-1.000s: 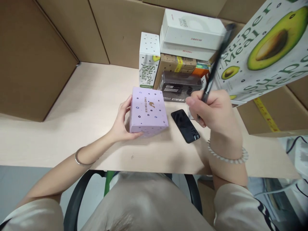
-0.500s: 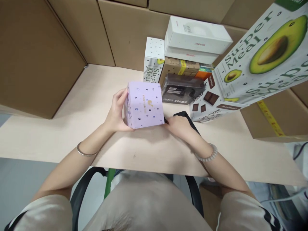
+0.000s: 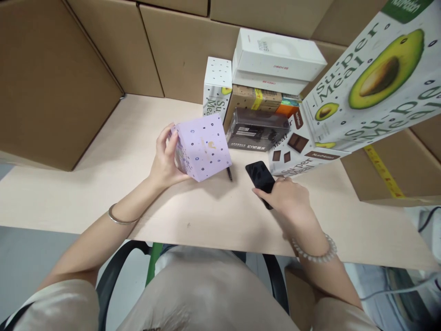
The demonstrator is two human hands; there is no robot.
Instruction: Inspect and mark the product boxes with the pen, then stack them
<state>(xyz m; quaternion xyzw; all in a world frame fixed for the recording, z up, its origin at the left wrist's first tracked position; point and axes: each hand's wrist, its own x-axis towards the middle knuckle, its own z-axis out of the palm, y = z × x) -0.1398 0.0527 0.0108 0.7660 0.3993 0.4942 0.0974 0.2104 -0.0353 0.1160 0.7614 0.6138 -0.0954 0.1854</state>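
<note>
My left hand (image 3: pixel 167 158) is closed on the left side of a purple dotted box (image 3: pixel 205 149), which is tilted over the table. Just beyond the box's lower right corner lies a black pen (image 3: pixel 229 174), partly hidden by the box. To the right, my right hand (image 3: pixel 287 193) grips a black smartphone (image 3: pixel 259 175), thumb across its screen and fingers along its right edge. The phone is low at the tabletop; whether it touches the wood I cannot tell.
Behind stand white boxes (image 3: pixel 279 57), a small Super Meal box (image 3: pixel 217 78), a brown dotted carton (image 3: pixel 253 99) and a dark box (image 3: pixel 258 131). Tall avocado-print boxes (image 3: pixel 382 78) rise at the right. A large cardboard box (image 3: pixel 51 82) borders the left of the wooden table (image 3: pixel 138 138).
My right hand has moved right from the purple box to the phone and taken hold of it. The pen now lies uncovered on the table. My left hand has tilted the purple box.
</note>
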